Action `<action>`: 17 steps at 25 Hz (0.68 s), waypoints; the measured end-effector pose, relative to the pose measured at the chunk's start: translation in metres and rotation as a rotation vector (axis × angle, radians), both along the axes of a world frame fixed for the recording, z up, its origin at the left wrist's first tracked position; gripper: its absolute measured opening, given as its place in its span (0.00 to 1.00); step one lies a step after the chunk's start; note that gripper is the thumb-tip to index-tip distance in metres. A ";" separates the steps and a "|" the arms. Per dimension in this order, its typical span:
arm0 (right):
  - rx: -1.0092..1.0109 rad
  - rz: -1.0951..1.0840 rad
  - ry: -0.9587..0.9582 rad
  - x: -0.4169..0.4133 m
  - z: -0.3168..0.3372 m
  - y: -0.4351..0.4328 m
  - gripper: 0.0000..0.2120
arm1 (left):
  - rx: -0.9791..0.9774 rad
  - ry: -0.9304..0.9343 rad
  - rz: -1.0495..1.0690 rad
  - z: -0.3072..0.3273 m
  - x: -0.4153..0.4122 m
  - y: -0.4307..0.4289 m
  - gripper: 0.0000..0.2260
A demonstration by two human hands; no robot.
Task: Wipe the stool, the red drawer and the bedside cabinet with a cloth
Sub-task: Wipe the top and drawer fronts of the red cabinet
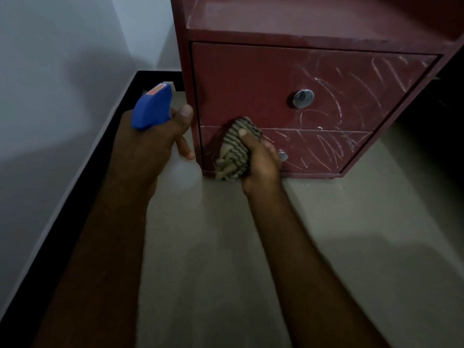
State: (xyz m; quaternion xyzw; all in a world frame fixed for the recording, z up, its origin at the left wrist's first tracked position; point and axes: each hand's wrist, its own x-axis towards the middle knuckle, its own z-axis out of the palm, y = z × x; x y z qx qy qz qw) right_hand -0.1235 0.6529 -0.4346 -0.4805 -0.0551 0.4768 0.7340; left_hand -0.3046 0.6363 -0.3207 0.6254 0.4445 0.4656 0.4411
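While the wiping looks only part done, the right hand (261, 164) grips a bunched striped cloth (234, 146), pressed to the lower drawer (321, 149) at the cabinet's (301, 33) bottom left corner. The left hand (150, 144), just left of the cabinet, is curled round a blue spray bottle (152, 109). White scribbles streak both drawers' right halves; the upper drawer's (238, 79) left side looks clean. No stool is in view.

Your left forearm (113, 234) and right forearm (296, 247): bare skin from frame bottom to wrist. Your left hand (150, 144) and right hand (261, 167): bare as well. Both thumbnails (186, 111) short, trimmed close.
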 end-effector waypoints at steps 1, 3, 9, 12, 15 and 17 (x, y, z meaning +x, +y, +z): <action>0.040 0.049 0.097 0.004 -0.004 -0.009 0.22 | -0.006 -0.001 -0.011 -0.002 0.002 0.000 0.17; 0.063 0.115 0.231 0.010 -0.007 -0.023 0.14 | -0.011 -0.014 -0.046 -0.008 0.008 0.001 0.08; 0.039 0.123 0.328 0.043 0.005 -0.045 0.16 | -0.053 0.080 -0.195 -0.015 0.045 -0.010 0.08; -0.022 0.131 0.307 0.066 0.012 -0.054 0.17 | -0.002 0.126 -0.262 -0.014 0.062 -0.019 0.06; -0.034 0.100 0.201 0.088 0.017 -0.063 0.13 | -0.016 0.109 -0.332 -0.021 0.077 -0.021 0.05; -0.029 0.073 0.144 0.103 0.017 -0.066 0.10 | -0.028 0.108 -0.357 -0.027 0.087 -0.022 0.06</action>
